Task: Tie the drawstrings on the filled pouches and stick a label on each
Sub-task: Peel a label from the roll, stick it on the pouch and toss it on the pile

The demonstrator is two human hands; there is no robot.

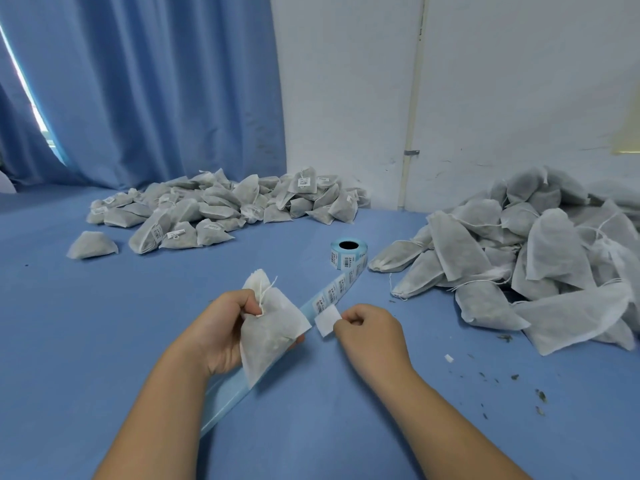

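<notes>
1. Left hand [221, 327] grips a pouch [273, 327] at its gathered neck. The thumb and curled fingers close around the neck, and the white string sticks up just beside the thumb.
2. The pouch hangs to the right of the left palm, above the table [104, 341]. Its body is filled and its open frill points up.
3. Right hand [367, 336] pinches a label [327, 320] between thumb and forefinger, the other fingers curled in.
4. The label juts left from the right fingertips with its blank side up. It sits just beside the pouch's right corner; cannot tell whether they touch.
5. A roll [348, 252] stands on the table beyond both hands. Its strip [332, 292] runs diagonally toward the person and passes under the pouch and the left wrist.
6. Far left, by the curtain [138, 81], a heap [225, 206] of pouches, many of them labelled. One lone pouch [91, 244] lies apart in front of it.
7. At right, against the wall [519, 81], a pile [536, 258] with loose strings and no labels showing.
8. Dark crumbs [512, 377] are scattered on the table near the right forearm.
</notes>
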